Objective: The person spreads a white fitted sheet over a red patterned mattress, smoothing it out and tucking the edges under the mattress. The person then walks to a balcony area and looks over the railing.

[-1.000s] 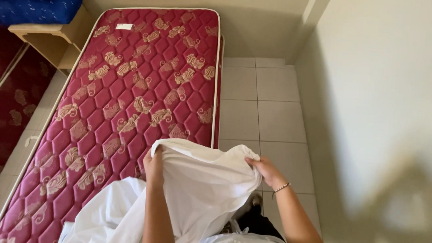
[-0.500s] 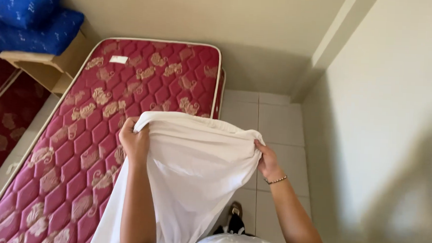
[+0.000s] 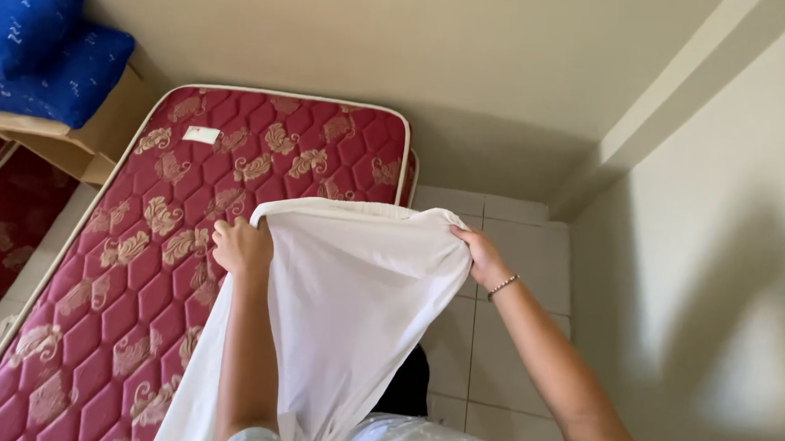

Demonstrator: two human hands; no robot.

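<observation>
From the head view, we held the white sheet (image 3: pixel 353 290) up over the foot of the red quilted mattress (image 3: pixel 139 270), left hand (image 3: pixel 241 247) and right hand (image 3: pixel 476 253) each in a closed grip on a top corner, best kept level and taut.

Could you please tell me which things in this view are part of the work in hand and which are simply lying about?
In hand:
white sheet, gripped by left hand and right hand
red patterned mattress beneath it

Lying about:
blue pillows
wooden shelf
tiled floor
</observation>
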